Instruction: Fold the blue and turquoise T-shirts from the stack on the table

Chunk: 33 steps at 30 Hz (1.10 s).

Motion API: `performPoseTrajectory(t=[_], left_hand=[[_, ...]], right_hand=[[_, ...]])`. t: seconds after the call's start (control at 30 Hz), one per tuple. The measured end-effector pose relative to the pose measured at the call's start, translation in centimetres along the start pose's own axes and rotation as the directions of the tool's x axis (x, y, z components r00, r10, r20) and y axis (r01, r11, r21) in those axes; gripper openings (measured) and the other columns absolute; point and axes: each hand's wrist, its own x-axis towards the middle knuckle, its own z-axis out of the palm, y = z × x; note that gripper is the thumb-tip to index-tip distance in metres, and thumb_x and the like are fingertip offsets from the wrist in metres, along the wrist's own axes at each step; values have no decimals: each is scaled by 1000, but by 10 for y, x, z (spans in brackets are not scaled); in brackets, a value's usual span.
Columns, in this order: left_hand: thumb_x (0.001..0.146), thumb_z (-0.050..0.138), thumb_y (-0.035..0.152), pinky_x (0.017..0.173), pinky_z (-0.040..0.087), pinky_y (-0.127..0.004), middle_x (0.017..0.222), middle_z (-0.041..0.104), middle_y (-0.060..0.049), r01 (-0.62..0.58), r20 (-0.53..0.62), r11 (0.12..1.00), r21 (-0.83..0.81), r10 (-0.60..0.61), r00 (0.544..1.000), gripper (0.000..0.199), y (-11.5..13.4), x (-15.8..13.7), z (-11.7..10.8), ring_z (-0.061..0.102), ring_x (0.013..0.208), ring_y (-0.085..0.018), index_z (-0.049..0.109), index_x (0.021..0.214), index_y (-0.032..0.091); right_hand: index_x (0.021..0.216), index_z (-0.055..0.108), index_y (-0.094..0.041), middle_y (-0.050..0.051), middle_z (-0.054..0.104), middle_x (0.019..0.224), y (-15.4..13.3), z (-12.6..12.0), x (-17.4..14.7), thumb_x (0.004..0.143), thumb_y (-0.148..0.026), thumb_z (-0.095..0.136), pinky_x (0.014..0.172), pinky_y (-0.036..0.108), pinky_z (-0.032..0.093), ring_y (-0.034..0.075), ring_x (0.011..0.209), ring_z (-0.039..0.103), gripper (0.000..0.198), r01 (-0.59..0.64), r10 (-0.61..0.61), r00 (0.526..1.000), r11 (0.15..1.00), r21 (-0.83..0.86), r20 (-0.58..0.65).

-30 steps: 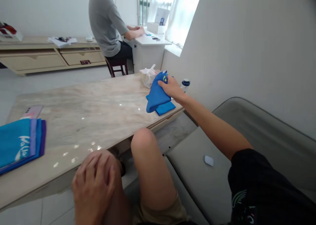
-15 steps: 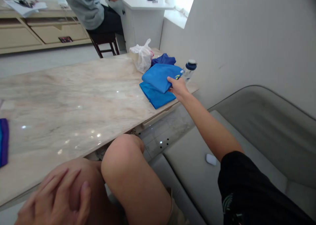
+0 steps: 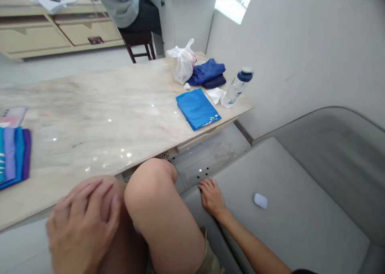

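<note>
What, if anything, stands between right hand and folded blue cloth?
No visible object: just floor and the table's front edge lie between the right hand, on the grey seat, and the folded blue cloth.

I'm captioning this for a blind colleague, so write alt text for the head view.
Folded blue cloth lies on a marbled table near a bottle and white bag, with more cloths at left. A person's left hand rests on a knee, right hand on a grey seat.
</note>
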Motion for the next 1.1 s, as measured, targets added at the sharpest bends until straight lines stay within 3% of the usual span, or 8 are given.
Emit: performPoseTrajectory(t=[0.1,0.27,0.47,0.6,0.73,0.87,1.0,1.1], left_hand=[[102,62,32,127,42,-71,155,67,-17,-12,-67,987,160,23,997,48,16,6,-3,55,149,-45,66,149,25],[105,55,26,133,40,-61,148,71,-17,-14,-62,979,203,27,998,40,33,-8,-9,56,150,-36,71,142,21],[107,54,27,141,34,-56,164,63,-14,32,-118,985,169,-12,993,48,5,-27,-8,46,162,-31,64,154,22],[108,52,26,139,36,-62,171,57,-14,78,-144,987,142,-57,988,53,4,-52,-10,43,165,-34,61,160,20],[106,55,22,136,38,-69,178,49,-13,114,-150,982,153,-91,985,61,8,-91,-12,41,166,-38,55,167,26],[107,53,25,133,43,-66,182,43,-15,140,-209,981,133,-110,972,64,10,-137,-13,38,169,-39,50,171,26],[106,60,33,133,43,-64,184,35,-18,170,-324,984,56,-143,935,75,9,-158,-17,34,171,-43,36,178,25],[106,64,46,127,50,-63,180,38,-29,278,-378,960,-32,-269,886,93,6,-159,-15,46,164,-45,19,181,17]], right_hand=[[114,78,-27,8,83,119,1,6,3,96,-6,52,126,55,49,28,120,75,38,10,-11,1000,999,-53,-19],[103,81,-33,10,84,112,8,0,-7,94,-16,51,114,59,57,36,112,77,36,66,-69,994,997,-40,-82],[89,80,-40,12,84,99,38,22,3,88,-36,53,96,69,58,46,99,76,27,193,-198,965,980,-43,-172],[78,78,-39,11,83,91,27,13,9,81,-41,52,99,71,57,46,97,78,26,125,-119,979,992,27,-165],[71,74,-34,13,81,83,-12,-3,30,71,-45,49,91,68,61,45,89,80,27,-91,124,984,968,232,-129],[86,74,-29,18,83,98,-93,-30,51,81,-53,46,93,57,66,40,98,81,37,-169,285,951,805,569,-120],[120,73,-22,20,80,131,-167,-60,66,102,-59,33,115,57,58,37,127,74,57,-83,242,956,763,641,-164],[157,54,-14,26,62,161,-192,-65,61,102,-62,52,126,60,49,40,151,59,73,10,116,964,884,468,-239]])
